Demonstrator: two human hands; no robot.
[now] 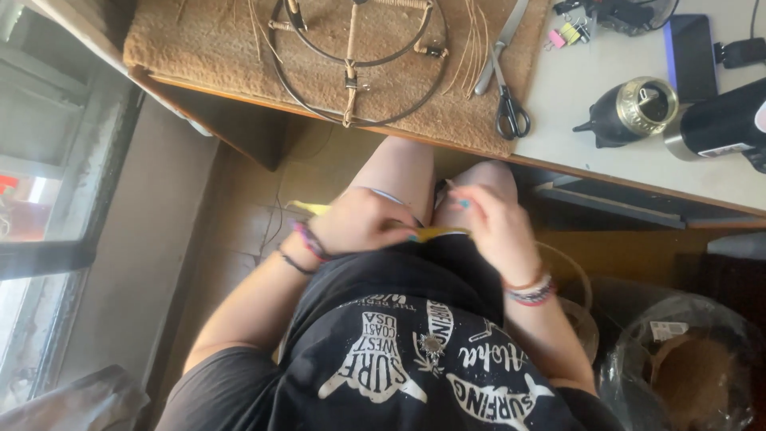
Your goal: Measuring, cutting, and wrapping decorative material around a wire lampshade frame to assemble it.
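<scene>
Both hands worked low over the lap — the left hand (363, 223) closed around a yellow strip (443, 232), the right hand (491, 219) pinching its other end. Far off on the mat (199, 44), the wire hoop (359, 56) lay only partly wrapped, scissors (509, 108) to its right.

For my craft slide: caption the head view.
Seated at a table, left hand and right hand work a yellow strip over the lap, scissors lying above.

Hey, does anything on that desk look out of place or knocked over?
Mostly orderly. The black-and-brass metal pot and the black cylindrical flask both lie on their sides on the white desk. Nothing appears spilled. The black-handled scissors lie flat.
</scene>
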